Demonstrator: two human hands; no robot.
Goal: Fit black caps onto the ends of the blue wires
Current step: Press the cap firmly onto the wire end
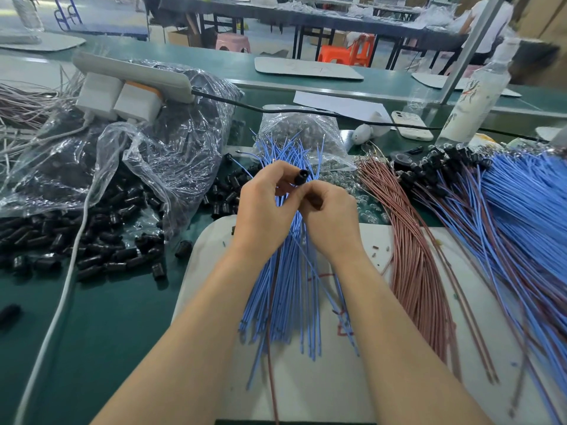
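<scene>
Open plastic bag (122, 167) left holds black caps - more loose caps (92, 250) spill onto the bench (107, 332). Blue wires (282, 302) fan across a white mat (399, 363), pink wires (414, 256) beside. Left hand (264, 210) pinches one black cap (300, 177) above the bundle - right hand (331, 219) curled against it, grip hidden, can't tell.
</scene>
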